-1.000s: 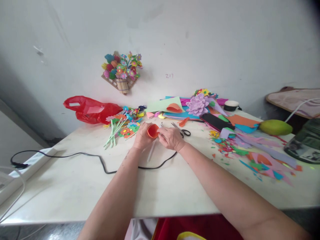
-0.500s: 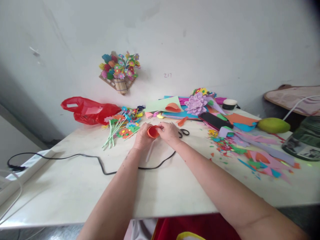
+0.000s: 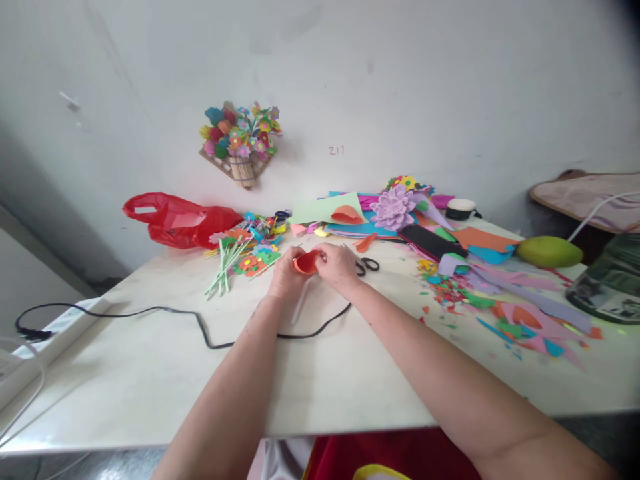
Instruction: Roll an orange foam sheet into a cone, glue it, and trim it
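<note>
Between my two hands is a curled orange foam petal (image 3: 305,263), bent into a cup shape. My left hand (image 3: 287,272) is closed on its left side. My right hand (image 3: 336,267) pinches its right edge between thumb and fingers. Below the petal a thin white stick (image 3: 300,303) slants down toward the table; its upper end is hidden, so I cannot tell whether it is attached. Black-handled scissors (image 3: 369,265) lie just right of my right hand. Farther back, another orange petal (image 3: 347,215) rests on a pale green sheet (image 3: 320,208).
A black cable (image 3: 215,347) crosses the table under my arms. Foam flowers (image 3: 250,265), pale green sticks (image 3: 223,270) and a red plastic bag (image 3: 183,223) lie left. On the right are a phone (image 3: 431,243), foam scraps (image 3: 530,320), a green fruit (image 3: 549,251) and a large jar (image 3: 610,280).
The orange petal's rim has changed shape slightly, its opening now looking narrower and tilted. Both hands stay in nearly the same place, still holding it.
</note>
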The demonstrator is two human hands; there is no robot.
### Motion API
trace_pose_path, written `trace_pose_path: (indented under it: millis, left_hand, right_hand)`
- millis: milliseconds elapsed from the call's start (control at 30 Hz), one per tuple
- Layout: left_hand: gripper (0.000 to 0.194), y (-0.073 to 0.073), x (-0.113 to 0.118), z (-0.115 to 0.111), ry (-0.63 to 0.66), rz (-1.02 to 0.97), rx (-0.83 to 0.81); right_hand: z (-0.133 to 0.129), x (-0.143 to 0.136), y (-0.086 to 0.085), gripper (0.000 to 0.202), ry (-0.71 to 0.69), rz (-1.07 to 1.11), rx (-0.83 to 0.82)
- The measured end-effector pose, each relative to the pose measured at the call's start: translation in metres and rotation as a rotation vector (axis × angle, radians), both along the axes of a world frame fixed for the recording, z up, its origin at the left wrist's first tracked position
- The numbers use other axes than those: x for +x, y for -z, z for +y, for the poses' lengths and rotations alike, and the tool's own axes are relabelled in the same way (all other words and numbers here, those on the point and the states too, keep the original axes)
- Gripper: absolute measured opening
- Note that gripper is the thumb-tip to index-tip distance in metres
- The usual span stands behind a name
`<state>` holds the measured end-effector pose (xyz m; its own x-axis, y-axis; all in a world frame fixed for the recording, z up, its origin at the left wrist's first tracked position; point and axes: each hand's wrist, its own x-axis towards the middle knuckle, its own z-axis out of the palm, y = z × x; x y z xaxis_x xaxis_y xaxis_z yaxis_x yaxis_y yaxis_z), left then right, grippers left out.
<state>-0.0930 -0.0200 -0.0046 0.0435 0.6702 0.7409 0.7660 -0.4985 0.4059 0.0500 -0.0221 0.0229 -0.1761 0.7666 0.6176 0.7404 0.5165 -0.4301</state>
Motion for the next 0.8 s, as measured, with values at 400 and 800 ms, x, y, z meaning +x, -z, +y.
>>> trace_pose_path:
  millis: [400,800]
  left_hand:
    - [0.028,0.001,-0.0029,0.0054,0.028,0.002,0.116]
    - [0.032,0.0026,-0.0081,0.0061,-0.08,-0.011,0.224]
  right_hand:
    - [-0.0063,0.0,-0.0001,0.032,-0.045,0.041,0.036]
    - [-0.009,0.0054,0.0074,0.038,-0.117,0.071,0.055]
